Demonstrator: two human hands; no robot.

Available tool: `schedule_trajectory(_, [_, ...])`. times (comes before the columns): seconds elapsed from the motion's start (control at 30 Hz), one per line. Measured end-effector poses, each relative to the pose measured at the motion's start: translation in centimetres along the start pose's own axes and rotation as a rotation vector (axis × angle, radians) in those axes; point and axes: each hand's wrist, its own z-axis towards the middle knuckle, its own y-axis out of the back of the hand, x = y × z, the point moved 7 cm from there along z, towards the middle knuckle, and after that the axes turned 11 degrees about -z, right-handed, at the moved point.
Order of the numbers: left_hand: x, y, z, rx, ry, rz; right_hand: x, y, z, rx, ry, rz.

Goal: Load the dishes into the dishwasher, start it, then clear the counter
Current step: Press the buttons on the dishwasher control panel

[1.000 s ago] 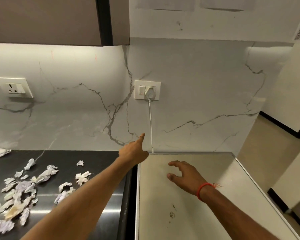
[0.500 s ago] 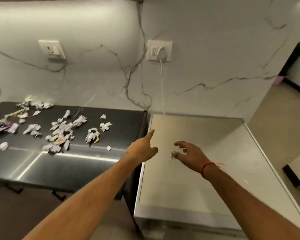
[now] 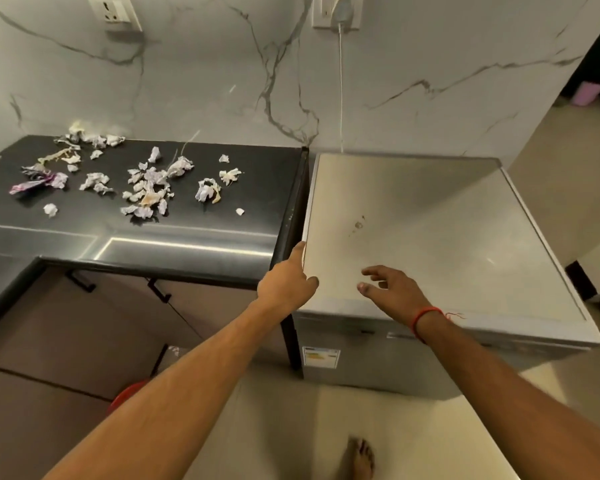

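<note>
Right of the counter: dishwasher (image 3: pixel 430 237), a silver box standing on the floor, plugged into the wall socket (image 3: pixel 336 12) by a white cord (image 3: pixel 341 91); no dishes in sight, so loading looks done or skipped, can't tell which
Handling guess: it's heavy and stiff, not something you lift; the top is smooth metal, probably slippery; you'd take hold at the front edge or door lip below the top panel, where the controls seem to be, though they're too small to read
Left hand (image 3: pixel 286 282): index finger pointing out, tip at the left edge of the dishwasher top, other fingers curled in; nothing in it
Right hand (image 3: pixel 392 285): fingers spread and loosely bent over the front of the top, holding nothing; can't tell if it touches
Black counter (image 3: pixel 222 230): just left of the machine, narrow gap between them
Paper scraps (image 3: pixel 146 188): crumpled, scattered across the counter; light, soft, easy to sweep together; that's the clearing part, not yet done
Also around: second socket (image 3: pixel 113 10), cabinet handles (image 3: pixel 160 289), a bare foot (image 3: pixel 361 459)
</note>
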Motion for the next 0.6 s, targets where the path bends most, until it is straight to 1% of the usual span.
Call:
schedule_trajectory(0.1, [2.0, -1.3, -3.0, 0.002, -0.037, -0.089, -0.7, -2.6, -3.0, -0.009, -0.046, 0.013])
schedule_trajectory(0.17, [3.8, -2.4, -4.8, -0.001, -0.035, -0.110, -1.2, -4.6, -4.9, 0.017, -0.065, 0.007])
schedule_trajectory(0.23, [5.6, -3.7, -6.2, 0.020, 0.005, -0.127, -1.6, -6.2, -6.5, 0.032, -0.079, 0.020])
schedule_trajectory(0.4, [9.3, -7.7, -8.1, 0.152, 0.146, -0.156, -2.6, -8.5, -9.5, 0.018, -0.157, 0.045])
schedule_trajectory(0.47, [10.2, -9.0, -8.6, 0.195, 0.218, -0.257, -2.9, -9.2, -10.2, 0.011, -0.168, 0.082])
schedule_trajectory(0.6, [11.6, -11.6, -9.5, 0.218, 0.411, -0.598, -3.9, -11.7, -10.6, 0.010, -0.220, 0.225])
